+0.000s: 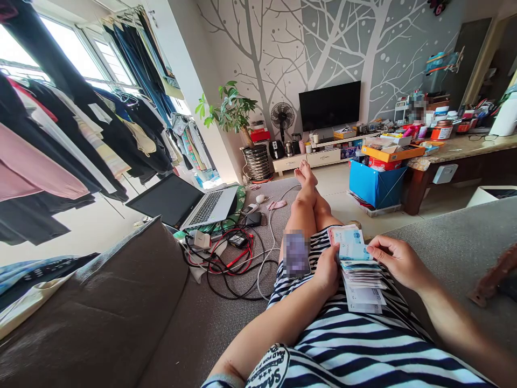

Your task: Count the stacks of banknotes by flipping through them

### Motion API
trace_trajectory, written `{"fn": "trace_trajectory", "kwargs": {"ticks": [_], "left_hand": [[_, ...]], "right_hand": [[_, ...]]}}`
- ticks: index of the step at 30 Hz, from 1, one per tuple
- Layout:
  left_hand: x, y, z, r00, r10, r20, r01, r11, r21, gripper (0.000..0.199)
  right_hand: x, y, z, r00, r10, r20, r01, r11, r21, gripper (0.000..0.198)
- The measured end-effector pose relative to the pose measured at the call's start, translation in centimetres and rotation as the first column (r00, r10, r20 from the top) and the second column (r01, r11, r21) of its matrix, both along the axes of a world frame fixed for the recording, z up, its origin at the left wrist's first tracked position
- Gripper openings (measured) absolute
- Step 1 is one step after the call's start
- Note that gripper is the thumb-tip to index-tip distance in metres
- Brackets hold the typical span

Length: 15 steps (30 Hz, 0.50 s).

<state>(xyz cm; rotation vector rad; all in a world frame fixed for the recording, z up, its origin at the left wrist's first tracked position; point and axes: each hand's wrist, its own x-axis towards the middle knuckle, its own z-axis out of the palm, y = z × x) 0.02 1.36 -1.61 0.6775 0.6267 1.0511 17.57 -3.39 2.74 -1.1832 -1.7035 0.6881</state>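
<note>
A fanned stack of thin, flat printed slips [361,276] lies over my striped lap. They are mostly white, pale blue and pink, and I cannot tell whether they are paper or packets. My left hand [328,268] is closed around the stack's left edge. With thumb and finger, my right hand [396,260] pinches the right edge of a pale blue slip [351,249] at the top. Just left of my left hand, a phone-like device [297,253] with a blurred screen rests on my leg.
On the sofa to the left, an open laptop [208,207] stands behind tangled cables [238,264] and chargers [200,238]. A blue storage box [377,184] is beside a cluttered table [464,148]. A television [330,105], fan [282,116] and potted plant [256,161] are ahead. Clothes [121,129] hang at left.
</note>
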Motion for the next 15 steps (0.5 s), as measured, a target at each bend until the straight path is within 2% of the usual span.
{"fn": "trace_trajectory", "kwargs": {"ticks": [9, 15], "left_hand": [[0.0, 0.0, -0.1, 0.999, 0.014, -0.05, -0.012, 0.999, 0.032, 0.035], [-0.1, 0.2, -0.4, 0.999, 0.008, -0.045, -0.008, 1.0, 0.009, 0.036]], "right_hand": [[0.7, 0.1, -0.4, 0.998, 0.07, -0.007, -0.07, 0.997, -0.02, 0.035], [1.2, 0.3, -0.7, 0.994, 0.109, 0.02, -0.108, 0.993, -0.052, 0.033]]}}
